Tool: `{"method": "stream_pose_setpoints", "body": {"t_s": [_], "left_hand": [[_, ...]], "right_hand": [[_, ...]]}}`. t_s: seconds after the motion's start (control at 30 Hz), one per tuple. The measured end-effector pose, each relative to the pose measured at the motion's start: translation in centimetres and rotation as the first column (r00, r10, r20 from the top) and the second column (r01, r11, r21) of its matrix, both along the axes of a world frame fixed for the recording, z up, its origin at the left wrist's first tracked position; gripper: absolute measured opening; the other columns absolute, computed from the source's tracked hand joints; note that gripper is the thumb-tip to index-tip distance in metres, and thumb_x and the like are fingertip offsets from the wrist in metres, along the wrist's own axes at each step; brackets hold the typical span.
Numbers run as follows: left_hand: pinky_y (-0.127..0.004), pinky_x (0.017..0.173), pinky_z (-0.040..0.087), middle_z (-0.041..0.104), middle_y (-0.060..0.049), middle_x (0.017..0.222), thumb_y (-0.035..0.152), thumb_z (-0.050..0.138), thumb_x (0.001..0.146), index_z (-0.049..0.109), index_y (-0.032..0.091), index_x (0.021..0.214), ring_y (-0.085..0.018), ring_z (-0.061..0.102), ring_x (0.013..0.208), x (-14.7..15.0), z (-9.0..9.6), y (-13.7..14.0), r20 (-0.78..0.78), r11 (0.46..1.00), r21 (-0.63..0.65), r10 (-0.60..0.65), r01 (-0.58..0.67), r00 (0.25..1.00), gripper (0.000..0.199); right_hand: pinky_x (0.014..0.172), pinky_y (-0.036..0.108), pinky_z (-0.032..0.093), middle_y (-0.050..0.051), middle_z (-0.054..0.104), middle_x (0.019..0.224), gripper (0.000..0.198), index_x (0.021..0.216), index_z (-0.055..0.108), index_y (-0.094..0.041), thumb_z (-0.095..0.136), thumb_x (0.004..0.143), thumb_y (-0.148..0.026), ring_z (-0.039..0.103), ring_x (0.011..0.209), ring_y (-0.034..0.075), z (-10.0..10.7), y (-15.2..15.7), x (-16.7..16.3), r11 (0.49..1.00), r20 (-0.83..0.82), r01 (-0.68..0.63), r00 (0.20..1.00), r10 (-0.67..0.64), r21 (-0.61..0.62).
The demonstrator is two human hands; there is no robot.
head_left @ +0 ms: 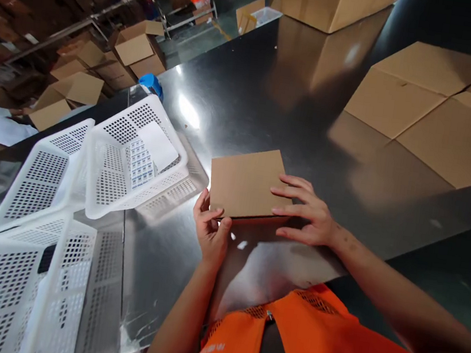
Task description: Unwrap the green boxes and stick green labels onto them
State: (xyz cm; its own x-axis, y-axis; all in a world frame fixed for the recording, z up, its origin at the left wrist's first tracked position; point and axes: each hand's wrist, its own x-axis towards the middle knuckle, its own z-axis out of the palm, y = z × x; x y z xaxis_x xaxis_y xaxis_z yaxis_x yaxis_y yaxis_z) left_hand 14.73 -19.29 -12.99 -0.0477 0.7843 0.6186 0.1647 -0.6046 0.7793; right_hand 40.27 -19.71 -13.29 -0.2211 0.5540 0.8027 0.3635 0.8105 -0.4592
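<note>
A small flat brown cardboard box [245,183] is in front of me at the table's near side. My left hand [213,228] grips its near left corner, thumb at the front edge and fingers curled round the side. On its right end lie the outstretched, spread fingers of my right hand [306,212], touching the top without wrapping round it. The underside of the box is hidden, so I cannot tell whether it rests fully on the table.
Left of the box, a white plastic basket [108,183] holds a sheet of blue-printed labels [140,164] and white paper [159,146]. More white baskets [0,279] stand nearby. A blue tape dispenser [151,83] sits at the far edge; large cartons [402,100] occupy the dark shiny table [237,96].
</note>
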Motion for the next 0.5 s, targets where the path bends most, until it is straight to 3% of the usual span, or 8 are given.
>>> {"method": "stream_pose_setpoints", "body": {"t_s": [0.13,0.27,0.37,0.5], "left_hand": [[-0.044,0.112,0.043,0.052,-0.007,0.145,0.038,0.069,0.091,0.062,0.022,0.093,-0.023,0.051,0.137,0.0,-0.3,0.3,-0.041,0.998,0.029,0.048,-0.047,0.998,0.018],[-0.04,0.109,0.045,0.055,-0.005,0.143,0.034,0.069,0.091,0.063,0.022,0.096,-0.02,0.054,0.134,0.0,-0.3,0.6,-0.053,0.998,0.052,0.04,-0.037,0.998,0.015],[-0.04,0.107,0.046,0.053,-0.003,0.147,0.031,0.073,0.088,0.062,0.026,0.104,-0.021,0.051,0.137,-0.3,-0.7,0.6,-0.051,0.997,0.074,-0.015,0.019,0.999,0.02],[-0.047,0.107,0.048,0.052,-0.001,0.149,0.024,0.071,0.085,0.059,0.029,0.104,-0.025,0.051,0.138,-0.9,-1.6,0.6,-0.099,0.999,0.032,-0.007,0.011,0.995,0.024]], "right_hand": [[0.106,0.055,0.046,0.007,0.069,0.121,0.023,0.096,0.07,-0.028,0.085,0.078,-0.031,0.052,0.133,0.031,-0.9,0.8,-1.6,0.997,-0.15,0.049,0.988,-0.039,0.059],[0.111,0.062,0.038,0.012,0.063,0.129,0.043,0.096,0.062,-0.024,0.09,0.07,-0.045,0.043,0.14,0.034,-1.8,1.4,-2.4,0.997,-0.158,0.042,0.987,-0.031,0.071],[0.113,0.066,0.031,0.015,0.058,0.134,0.06,0.103,0.06,-0.023,0.088,0.065,-0.059,0.037,0.143,0.037,-1.2,0.7,-1.6,0.999,-0.037,0.041,0.998,-0.041,0.019],[0.117,0.073,0.005,0.016,0.056,0.139,0.074,0.11,0.066,-0.022,0.085,0.058,-0.072,0.03,0.146,0.043,3.6,-0.4,0.3,0.976,0.347,0.129,0.936,-0.062,-0.173]]}}
